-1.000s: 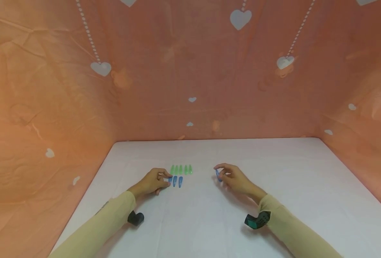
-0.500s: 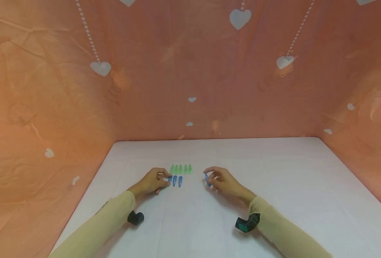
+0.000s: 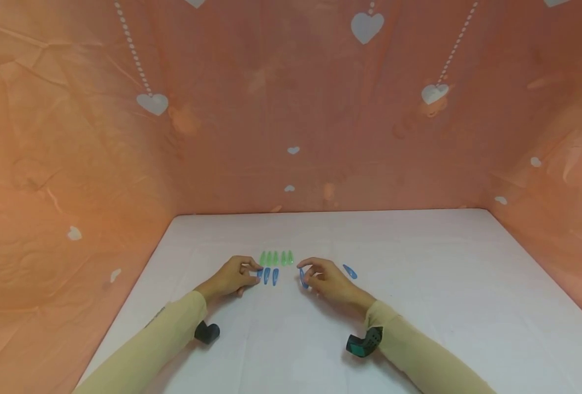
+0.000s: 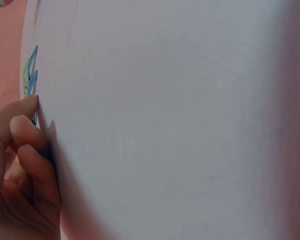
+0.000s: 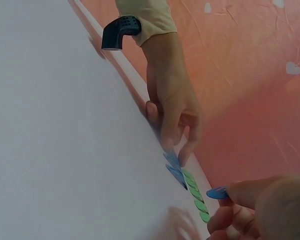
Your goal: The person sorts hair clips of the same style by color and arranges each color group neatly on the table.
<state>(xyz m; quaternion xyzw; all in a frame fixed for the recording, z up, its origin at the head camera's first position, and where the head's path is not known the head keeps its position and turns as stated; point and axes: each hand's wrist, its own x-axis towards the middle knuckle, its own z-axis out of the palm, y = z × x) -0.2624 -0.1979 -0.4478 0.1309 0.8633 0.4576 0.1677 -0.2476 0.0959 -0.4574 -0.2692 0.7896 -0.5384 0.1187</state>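
Observation:
In the head view, a row of several green snap hair clips (image 3: pixel 275 258) lies on the white table. Just in front lies a shorter row of blue ones, including a middle clip (image 3: pixel 267 276) and a right-hand clip (image 3: pixel 275 277). My left hand (image 3: pixel 234 276) has thumb and finger at the two ends of the leftmost blue hair clip (image 3: pixel 259 273). My right hand (image 3: pixel 330 280) pinches another blue hair clip (image 3: pixel 303 278), to the right of the rows; the right wrist view shows this held clip (image 5: pixel 217 193) sticking out from the fingertips.
One more blue hair clip (image 3: pixel 350 271) lies slanted on the table behind the right hand. The white tabletop (image 3: pixel 281 339) meets an orange cloth backdrop (image 3: pixel 232 137) with white hearts at its back and sides. A dark wrist device (image 3: pixel 365 343) hangs at the right sleeve.
My right hand has moved left with its blue hair clip, closer to the rows, and the lone blue clip behind it has come into sight. The left hand has stayed in place.

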